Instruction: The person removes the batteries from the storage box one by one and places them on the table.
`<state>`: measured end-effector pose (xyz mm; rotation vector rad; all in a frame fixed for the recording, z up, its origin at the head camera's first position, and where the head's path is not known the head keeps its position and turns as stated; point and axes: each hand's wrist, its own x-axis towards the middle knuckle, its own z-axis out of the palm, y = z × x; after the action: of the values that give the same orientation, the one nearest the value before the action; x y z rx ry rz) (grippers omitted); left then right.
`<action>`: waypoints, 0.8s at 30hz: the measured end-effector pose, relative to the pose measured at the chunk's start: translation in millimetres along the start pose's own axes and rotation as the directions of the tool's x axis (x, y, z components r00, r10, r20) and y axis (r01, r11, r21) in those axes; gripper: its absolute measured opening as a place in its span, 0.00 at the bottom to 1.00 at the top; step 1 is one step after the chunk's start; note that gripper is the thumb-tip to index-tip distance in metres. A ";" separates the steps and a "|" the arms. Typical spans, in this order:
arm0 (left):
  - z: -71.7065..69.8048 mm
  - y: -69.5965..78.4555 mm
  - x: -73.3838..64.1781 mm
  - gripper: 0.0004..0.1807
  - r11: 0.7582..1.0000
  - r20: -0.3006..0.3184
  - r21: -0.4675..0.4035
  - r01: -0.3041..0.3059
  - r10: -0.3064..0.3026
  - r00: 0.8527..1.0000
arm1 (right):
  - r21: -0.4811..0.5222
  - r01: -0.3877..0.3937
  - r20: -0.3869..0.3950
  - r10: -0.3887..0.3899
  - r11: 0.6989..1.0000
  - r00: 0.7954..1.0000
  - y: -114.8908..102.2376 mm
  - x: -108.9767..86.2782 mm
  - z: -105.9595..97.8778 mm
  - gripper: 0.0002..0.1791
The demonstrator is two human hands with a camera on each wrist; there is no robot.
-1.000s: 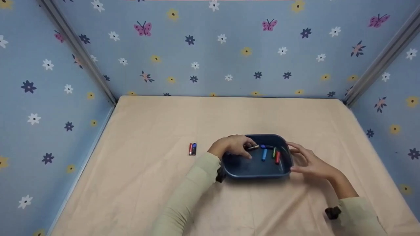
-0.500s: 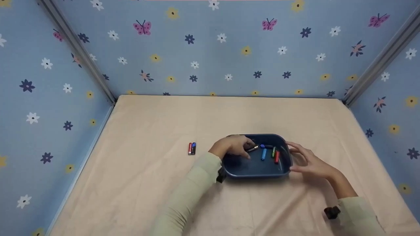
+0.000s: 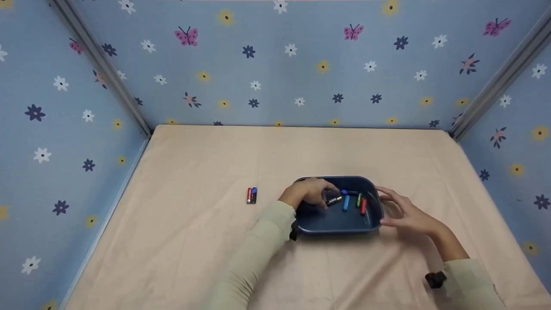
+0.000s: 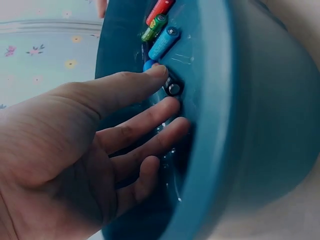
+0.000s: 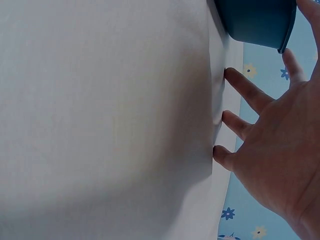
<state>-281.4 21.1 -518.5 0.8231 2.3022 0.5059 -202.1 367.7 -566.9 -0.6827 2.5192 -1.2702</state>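
Note:
A dark blue plastic basin (image 3: 338, 231) stands on the cloth with several batteries inside. My left hand (image 3: 311, 191) reaches into its left half, fingers spread and relaxed. Between thumb and fingers lies a black battery (image 3: 333, 201); in the left wrist view its end shows just past the thumb tip, and whether they touch I cannot tell. To its right lie a light blue battery (image 3: 346, 203), a green battery (image 3: 358, 200), a red battery (image 3: 363, 206) and a dark battery with a blue end (image 3: 351, 192). My right hand (image 3: 409, 215) rests its fingertips at the basin's right side, fingers extended.
Left of the basin, a red battery (image 3: 249, 195) and a dark battery with a blue end (image 3: 254, 195) lie side by side on the beige cloth (image 3: 193, 241). Flower-patterned blue panels (image 3: 275, 86) with grey posts enclose the table's back and sides.
My left hand has shifted slightly right inside the basin. The black battery has moved a little toward the near side and right. My right hand stays where it was.

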 end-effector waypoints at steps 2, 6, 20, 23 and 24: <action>-0.1 -0.3 1.7 0.39 1.000 0.016 -0.023 -0.007 0.007 1.000 | 0.009 0.008 0.000 -0.008 1.000 1.000 0.0 0.2 -0.2 0.50; -0.5 -0.3 4.9 0.38 0.998 0.046 -0.059 -0.038 0.041 0.998 | 0.016 0.011 0.000 -0.011 1.000 1.000 -0.1 0.1 -0.6 0.50; 6.8 7.0 21.2 0.34 0.999 0.054 -0.024 -0.038 0.040 0.998 | -0.016 -0.013 0.003 0.013 1.000 1.000 -0.1 0.0 -0.7 0.50; 8.0 6.8 23.8 0.32 0.999 0.044 -0.033 -0.034 0.036 0.998 | -0.007 -0.025 0.010 0.025 1.000 1.000 0.1 -0.6 -0.8 0.50; 8.0 6.7 24.1 0.31 0.999 0.041 -0.039 -0.031 0.033 0.999 | -0.003 -0.030 0.012 0.030 1.000 0.999 0.0 -0.7 -0.8 0.50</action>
<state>-287.8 43.2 -531.2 0.8450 2.2372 0.5406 -201.9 368.6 -566.5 -0.6496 2.5121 -1.2489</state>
